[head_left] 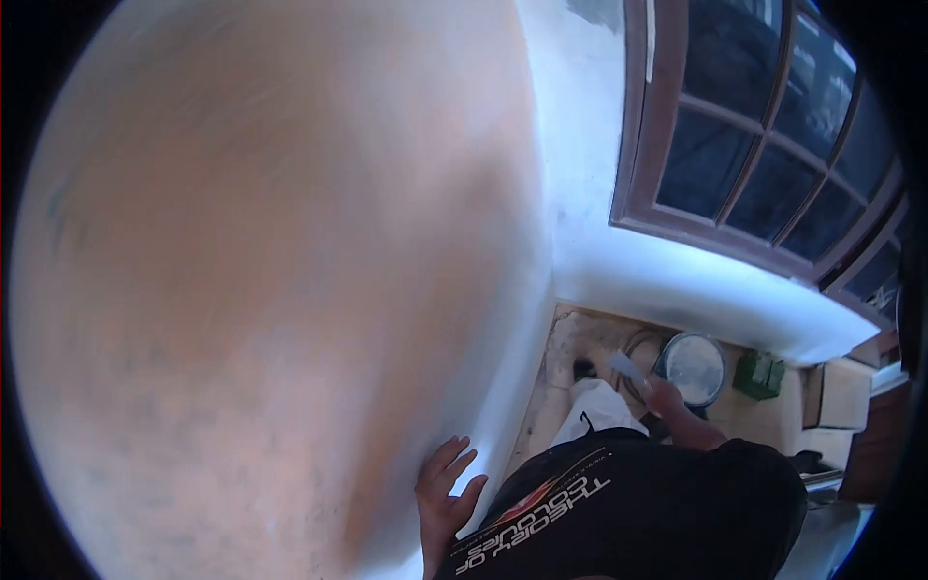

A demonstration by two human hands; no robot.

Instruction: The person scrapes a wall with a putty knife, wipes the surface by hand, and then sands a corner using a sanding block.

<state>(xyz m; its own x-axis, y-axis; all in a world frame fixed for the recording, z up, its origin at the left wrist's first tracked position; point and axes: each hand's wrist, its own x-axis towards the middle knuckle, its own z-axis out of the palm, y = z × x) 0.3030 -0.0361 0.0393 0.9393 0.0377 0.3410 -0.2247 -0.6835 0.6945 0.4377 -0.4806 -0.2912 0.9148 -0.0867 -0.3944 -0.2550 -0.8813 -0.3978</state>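
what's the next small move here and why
Probably dip the blade into the bucket: the right hand holds it just beside the rim, the white fill lies open, and the left hand leans on the wall, mostly bare.

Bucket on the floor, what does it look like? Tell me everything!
The bucket is round, open-topped, with a dark rim and white, paste-like stuff filling it. It stands upright on the dusty floor, beside a green box. The right hand, holding a pale scraper, is right beside its rim; whether they touch is unclear.
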